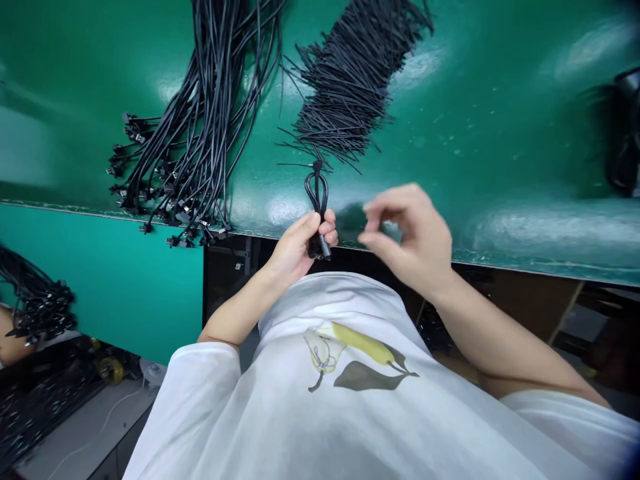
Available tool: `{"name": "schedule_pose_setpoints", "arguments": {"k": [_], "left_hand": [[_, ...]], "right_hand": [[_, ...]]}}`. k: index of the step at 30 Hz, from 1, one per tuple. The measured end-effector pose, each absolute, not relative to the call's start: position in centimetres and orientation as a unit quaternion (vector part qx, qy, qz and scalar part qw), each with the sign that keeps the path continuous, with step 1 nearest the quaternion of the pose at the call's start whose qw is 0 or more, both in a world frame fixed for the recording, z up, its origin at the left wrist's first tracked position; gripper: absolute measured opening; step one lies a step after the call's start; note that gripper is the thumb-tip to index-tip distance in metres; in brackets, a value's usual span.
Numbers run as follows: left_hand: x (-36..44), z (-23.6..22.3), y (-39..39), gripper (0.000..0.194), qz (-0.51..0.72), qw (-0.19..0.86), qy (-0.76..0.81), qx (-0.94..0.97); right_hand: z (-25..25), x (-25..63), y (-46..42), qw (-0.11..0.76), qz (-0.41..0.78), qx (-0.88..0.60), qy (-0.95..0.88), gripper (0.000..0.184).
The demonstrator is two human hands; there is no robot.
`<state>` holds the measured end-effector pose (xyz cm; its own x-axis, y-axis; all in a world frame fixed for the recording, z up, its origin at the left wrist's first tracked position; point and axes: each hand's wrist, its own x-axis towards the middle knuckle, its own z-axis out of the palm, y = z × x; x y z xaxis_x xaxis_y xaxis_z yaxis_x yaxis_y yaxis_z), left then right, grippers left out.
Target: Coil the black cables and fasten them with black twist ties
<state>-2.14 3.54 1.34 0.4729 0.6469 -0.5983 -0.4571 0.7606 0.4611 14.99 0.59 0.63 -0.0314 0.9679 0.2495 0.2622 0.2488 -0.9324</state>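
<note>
My left hand (305,243) is closed around a folded black cable (317,190) at the front edge of the green table. A loop of the cable stands up above my thumb, and its plug ends show below my fingers. A thin black tie (295,164) sticks out to the left at the top of the loop. Off to the right, apart from the cable, my right hand (415,240) is raised with thumb and fingers loosely curved. It is slightly blurred, and I see nothing between its fingertips.
Beyond my hands lies a large pile of thin black ties (350,87) on the green table (490,133). Long black cables (210,120) with plugs overhang the edge on the left. More bundled cables (45,307) hang at far left, near another person's arm (7,337). A dark object (627,133) sits far right.
</note>
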Motion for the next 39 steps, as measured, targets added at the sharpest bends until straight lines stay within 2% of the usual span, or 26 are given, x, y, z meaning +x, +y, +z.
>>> {"name": "schedule_pose_setpoints", "arguments": {"k": [3, 6, 14, 17, 20, 22, 25, 27, 29, 31, 33, 35, 39], "left_hand": [[-2.2, 1.6, 4.3, 0.018, 0.327, 0.852, 0.400, 0.089], [-2.4, 1.8, 4.7, 0.023, 0.319, 0.855, 0.404, 0.062], [-2.9, 2.5, 5.3, 0.033, 0.333, 0.859, 0.389, -0.023], [-2.1, 2.1, 5.2, 0.033, 0.383, 0.854, 0.352, -0.016], [-1.4, 1.6, 5.1, 0.033, 0.426, 0.840, 0.336, 0.004], [-1.3, 1.4, 5.1, 0.033, 0.430, 0.837, 0.338, 0.018], [-1.3, 1.5, 5.1, 0.032, 0.428, 0.834, 0.346, 0.034], [-1.2, 1.7, 5.1, 0.030, 0.430, 0.829, 0.356, 0.038], [-1.1, 1.9, 5.0, 0.030, 0.435, 0.825, 0.359, 0.040], [-1.0, 2.0, 5.0, 0.033, 0.441, 0.826, 0.348, 0.046], [-1.1, 2.0, 5.1, 0.035, 0.434, 0.835, 0.334, 0.053], [-1.5, 2.0, 5.2, 0.036, 0.405, 0.849, 0.334, 0.056], [-3.1, 1.9, 5.1, 0.032, 0.338, 0.860, 0.376, 0.075]], "right_hand": [[0.3, 14.3, -0.8, 0.417, 0.267, -0.451, -0.742, 0.023], [-0.3, 13.5, -0.9, 0.386, 0.224, -0.456, -0.770, 0.020], [-0.6, 13.6, 0.1, 0.423, 0.222, -0.454, -0.752, 0.016], [-0.2, 12.6, -0.2, 0.475, 0.293, -0.471, -0.683, 0.015], [0.2, 11.3, -0.5, 0.511, 0.483, -0.494, -0.512, 0.009], [0.4, 10.7, -0.5, 0.512, 0.593, -0.482, -0.391, 0.016], [0.5, 10.4, -0.4, 0.510, 0.656, -0.459, -0.314, 0.026], [0.5, 10.4, -0.4, 0.503, 0.653, -0.461, -0.327, 0.025], [0.4, 10.4, -0.5, 0.490, 0.590, -0.499, -0.403, 0.018], [0.4, 10.6, -0.7, 0.453, 0.440, -0.556, -0.541, 0.010], [0.5, 10.9, -0.9, 0.380, 0.253, -0.574, -0.680, 0.013], [0.7, 11.7, -1.0, 0.315, 0.133, -0.535, -0.773, 0.017], [0.8, 15.3, -0.1, 0.303, 0.111, -0.498, -0.805, 0.016]]}}
